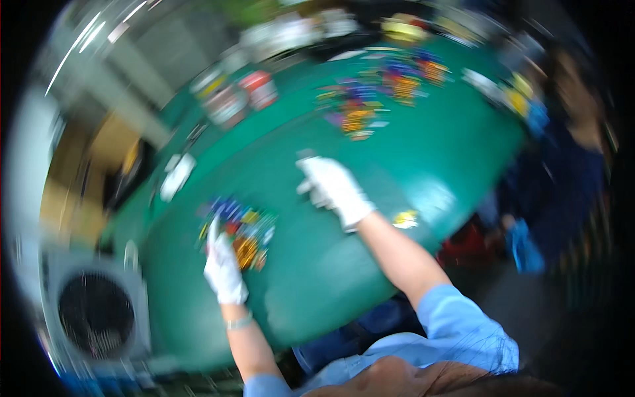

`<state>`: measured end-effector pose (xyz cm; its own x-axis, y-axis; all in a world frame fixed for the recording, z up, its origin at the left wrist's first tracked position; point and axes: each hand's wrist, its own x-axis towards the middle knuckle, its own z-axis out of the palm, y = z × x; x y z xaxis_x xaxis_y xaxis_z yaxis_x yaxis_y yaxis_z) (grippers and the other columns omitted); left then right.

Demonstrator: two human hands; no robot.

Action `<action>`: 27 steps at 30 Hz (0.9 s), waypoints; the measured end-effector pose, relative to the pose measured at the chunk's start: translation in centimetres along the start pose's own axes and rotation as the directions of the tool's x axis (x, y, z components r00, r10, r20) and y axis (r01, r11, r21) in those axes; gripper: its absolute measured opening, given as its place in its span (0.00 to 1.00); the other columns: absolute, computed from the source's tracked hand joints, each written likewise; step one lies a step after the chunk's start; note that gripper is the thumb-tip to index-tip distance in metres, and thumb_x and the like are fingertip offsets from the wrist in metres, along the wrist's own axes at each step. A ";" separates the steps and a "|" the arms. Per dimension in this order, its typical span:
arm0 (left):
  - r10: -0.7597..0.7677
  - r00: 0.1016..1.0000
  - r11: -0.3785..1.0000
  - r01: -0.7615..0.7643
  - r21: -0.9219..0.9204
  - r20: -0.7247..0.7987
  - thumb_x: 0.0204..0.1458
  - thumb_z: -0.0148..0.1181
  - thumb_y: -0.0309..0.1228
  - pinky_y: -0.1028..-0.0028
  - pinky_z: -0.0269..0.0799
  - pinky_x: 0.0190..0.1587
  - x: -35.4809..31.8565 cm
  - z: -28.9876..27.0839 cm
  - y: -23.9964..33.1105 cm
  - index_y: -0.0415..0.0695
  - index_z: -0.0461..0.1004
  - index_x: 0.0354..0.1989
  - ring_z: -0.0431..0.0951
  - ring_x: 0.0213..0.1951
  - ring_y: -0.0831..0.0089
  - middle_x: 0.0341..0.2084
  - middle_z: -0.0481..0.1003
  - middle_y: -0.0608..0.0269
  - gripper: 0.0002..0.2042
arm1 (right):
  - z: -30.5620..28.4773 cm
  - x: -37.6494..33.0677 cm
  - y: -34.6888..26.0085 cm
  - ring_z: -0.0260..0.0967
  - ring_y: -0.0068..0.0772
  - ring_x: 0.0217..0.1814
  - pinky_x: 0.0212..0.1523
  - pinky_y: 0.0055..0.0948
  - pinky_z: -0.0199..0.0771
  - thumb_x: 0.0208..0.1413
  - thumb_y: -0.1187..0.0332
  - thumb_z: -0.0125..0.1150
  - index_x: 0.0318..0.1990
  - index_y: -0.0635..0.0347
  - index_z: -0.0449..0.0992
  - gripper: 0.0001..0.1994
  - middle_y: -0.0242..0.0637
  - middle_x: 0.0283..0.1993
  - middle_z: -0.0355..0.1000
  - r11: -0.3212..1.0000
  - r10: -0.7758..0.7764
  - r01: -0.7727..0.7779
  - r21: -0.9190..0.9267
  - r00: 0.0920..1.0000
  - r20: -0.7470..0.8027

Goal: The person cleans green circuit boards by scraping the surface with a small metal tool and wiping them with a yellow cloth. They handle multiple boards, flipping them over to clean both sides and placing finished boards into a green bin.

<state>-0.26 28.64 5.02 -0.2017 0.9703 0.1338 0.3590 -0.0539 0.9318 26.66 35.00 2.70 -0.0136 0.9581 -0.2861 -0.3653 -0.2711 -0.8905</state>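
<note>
The left hand (223,268) in a white glove rests its fingers on a pile of small bright packets (239,229) on the green table (317,264), while the gloved right hand (334,190) lies flat farther up, too blurry to tell if it holds anything.

On the green surface (370,264), the gloved left hand (223,268) touches a pile of colourful small packets (239,228); the gloved right hand (334,188) hovers mid-surface, its grip blurred.
</note>
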 end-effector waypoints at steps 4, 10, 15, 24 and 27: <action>-0.101 0.992 0.986 0.110 -0.126 0.077 0.66 0.51 0.39 0.78 0.70 0.37 1.1 -3.6 -1.5 0.48 0.74 0.60 0.70 0.33 0.87 0.34 0.79 0.66 0.18 | 2.6 -2.0 1.4 0.66 0.19 0.25 0.25 0.21 0.67 0.68 0.55 0.52 0.53 0.58 0.72 0.17 0.36 0.37 0.78 0.826 -0.280 0.232 -0.513 0.960 -0.017; -0.166 0.986 0.930 0.161 -0.331 0.013 0.67 0.46 0.46 0.83 0.61 0.22 0.6 -5.6 -1.8 0.47 0.75 0.59 0.74 0.22 0.82 0.25 0.79 0.61 0.21 | 4.1 -2.9 4.5 0.74 0.37 0.36 0.38 0.32 0.75 0.55 0.76 0.63 0.39 0.63 0.79 0.05 0.41 0.35 0.75 0.163 -0.618 0.752 -0.639 0.583 0.528; -0.183 0.982 0.909 0.156 -0.387 -0.034 0.69 0.40 0.45 0.84 0.60 0.20 1.4 -5.9 -2.3 0.44 0.76 0.56 0.74 0.20 0.81 0.25 0.80 0.59 0.22 | 5.1 -3.8 4.8 0.73 0.32 0.28 0.31 0.29 0.74 0.54 0.72 0.67 0.46 0.60 0.81 0.12 0.36 0.29 0.75 0.323 -0.456 0.689 -0.649 0.714 0.532; 0.035 0.999 0.992 -0.032 -0.123 0.016 0.66 0.49 0.41 0.75 0.74 0.37 1.2 -4.3 -3.1 0.45 0.80 0.49 0.79 0.32 0.75 0.31 0.81 0.59 0.16 | 6.2 -6.1 5.8 0.77 0.43 0.33 0.35 0.33 0.77 0.53 0.68 0.69 0.35 0.59 0.73 0.09 0.38 0.36 0.79 0.092 -0.343 0.751 -0.654 0.641 0.687; 0.028 0.996 0.999 -0.031 0.042 0.082 0.57 0.63 0.34 0.72 0.76 0.44 1.0 -4.1 -2.8 0.43 0.82 0.43 0.82 0.38 0.65 0.34 0.81 0.57 0.11 | 5.9 -6.5 6.1 0.76 0.43 0.32 0.33 0.33 0.77 0.53 0.67 0.69 0.36 0.58 0.72 0.10 0.37 0.35 0.79 0.164 -0.332 0.666 -0.727 0.732 0.595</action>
<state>-5.19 28.76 3.90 -0.1159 0.9845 0.1314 0.4030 -0.0743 0.9122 19.03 27.64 1.19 -0.4429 0.8460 0.2969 0.6082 0.5268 -0.5938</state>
